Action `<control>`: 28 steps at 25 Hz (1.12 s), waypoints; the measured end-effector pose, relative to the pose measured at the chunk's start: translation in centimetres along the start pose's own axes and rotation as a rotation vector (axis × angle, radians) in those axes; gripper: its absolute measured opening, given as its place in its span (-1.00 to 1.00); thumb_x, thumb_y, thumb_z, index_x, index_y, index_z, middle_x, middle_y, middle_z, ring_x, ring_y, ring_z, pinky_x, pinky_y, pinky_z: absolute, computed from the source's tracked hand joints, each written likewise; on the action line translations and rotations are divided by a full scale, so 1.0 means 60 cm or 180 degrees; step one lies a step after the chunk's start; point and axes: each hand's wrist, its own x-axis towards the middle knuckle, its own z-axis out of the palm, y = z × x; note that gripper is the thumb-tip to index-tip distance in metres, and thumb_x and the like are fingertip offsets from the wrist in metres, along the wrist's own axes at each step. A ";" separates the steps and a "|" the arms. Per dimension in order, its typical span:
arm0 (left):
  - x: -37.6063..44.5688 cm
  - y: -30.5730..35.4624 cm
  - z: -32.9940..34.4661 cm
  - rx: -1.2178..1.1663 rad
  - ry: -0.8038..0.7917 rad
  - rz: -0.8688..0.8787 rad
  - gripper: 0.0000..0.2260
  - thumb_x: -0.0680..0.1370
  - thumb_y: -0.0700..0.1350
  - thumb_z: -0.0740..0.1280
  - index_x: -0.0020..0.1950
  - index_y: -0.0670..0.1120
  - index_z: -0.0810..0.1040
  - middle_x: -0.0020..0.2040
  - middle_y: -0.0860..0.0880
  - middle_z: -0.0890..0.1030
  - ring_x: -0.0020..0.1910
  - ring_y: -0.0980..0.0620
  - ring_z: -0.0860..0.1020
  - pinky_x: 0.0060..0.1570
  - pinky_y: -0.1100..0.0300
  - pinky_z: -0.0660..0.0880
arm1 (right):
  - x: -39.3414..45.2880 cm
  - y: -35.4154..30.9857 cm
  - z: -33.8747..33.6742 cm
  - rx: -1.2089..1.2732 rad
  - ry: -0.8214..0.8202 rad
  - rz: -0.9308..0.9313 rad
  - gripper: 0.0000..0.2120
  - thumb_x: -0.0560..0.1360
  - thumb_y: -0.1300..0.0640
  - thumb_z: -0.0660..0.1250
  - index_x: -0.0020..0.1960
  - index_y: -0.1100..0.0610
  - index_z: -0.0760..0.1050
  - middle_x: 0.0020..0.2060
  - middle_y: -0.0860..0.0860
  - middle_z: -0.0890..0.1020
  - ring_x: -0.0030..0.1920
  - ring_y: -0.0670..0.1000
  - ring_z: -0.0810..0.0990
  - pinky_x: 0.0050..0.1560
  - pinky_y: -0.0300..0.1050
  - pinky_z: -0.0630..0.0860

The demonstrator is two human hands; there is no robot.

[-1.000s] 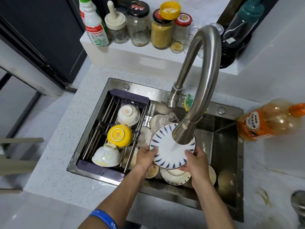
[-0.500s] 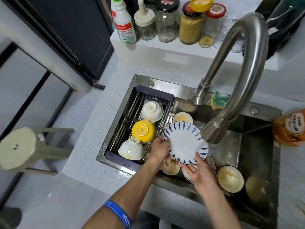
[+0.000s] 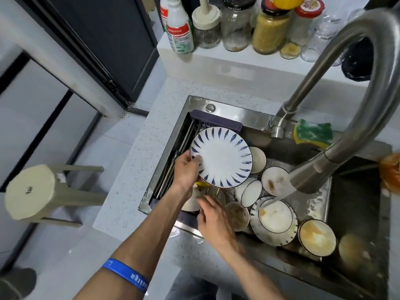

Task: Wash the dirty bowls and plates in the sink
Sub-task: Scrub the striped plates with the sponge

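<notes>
My left hand [image 3: 185, 169] grips the left rim of a clean white plate with blue leaf marks [image 3: 223, 158] and holds it over the drying rack [image 3: 216, 124] in the left part of the steel sink [image 3: 355, 204]. My right hand [image 3: 214, 219] is blurred, fingers loosely spread, holding nothing, at the sink's front edge below the plate. Several dirty bowls and plates lie in the sink: a large smeared plate [image 3: 275, 219], a stained bowl [image 3: 317, 237], a small plate [image 3: 275, 180] and a speckled bowl [image 3: 237, 215]. The plate hides most of the bowls in the rack.
The curved steel tap [image 3: 368, 105] arches over the sink, water running from its head. A green and yellow sponge [image 3: 312, 134] lies behind it. Jars and bottles [image 3: 268, 24] stand on the rear ledge. An orange bottle [image 3: 390, 172] sits right; a stool [image 3: 30, 191] stands left.
The plate has moved left from under the tap to above the rack. My right hand has let go of it and dropped toward the sink's front edge. The view has shifted left.
</notes>
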 end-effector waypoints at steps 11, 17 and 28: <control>-0.034 -0.049 0.067 0.0979 -0.0359 0.0802 -0.57 0.51 -0.39 0.19 0.29 -0.05 0.55 0.09 0.07 0.64 0.07 0.12 0.59 0.15 0.26 0.50 | -0.017 0.088 -0.122 0.4944 0.1689 0.3665 -0.77 0.60 0.10 0.21 0.16 0.15 0.54 0.04 0.16 0.66 0.03 0.19 0.63 0.01 0.08 0.56; -0.052 -0.105 0.128 0.0064 -0.0419 -0.0688 -0.74 0.45 -0.31 0.24 -0.01 -0.06 0.64 -0.15 -0.04 0.68 -0.28 0.00 0.60 -0.40 0.24 0.52 | -0.001 0.128 -0.193 0.3611 0.1946 0.3668 -0.75 0.59 0.22 0.23 0.24 0.06 0.50 0.07 0.05 0.65 -0.08 0.04 0.64 -0.30 -0.05 0.60; -0.082 -0.119 0.177 0.0092 -0.0600 -0.0984 -0.84 0.59 -0.27 0.31 0.10 -0.12 0.64 -0.14 -0.06 0.73 -0.21 -0.08 0.68 -0.12 -0.07 0.60 | -0.051 0.112 -0.258 0.2514 0.2393 0.2352 -0.55 0.50 0.39 0.23 0.08 -0.17 0.48 0.03 -0.09 0.67 0.06 -0.04 0.65 0.15 0.12 0.59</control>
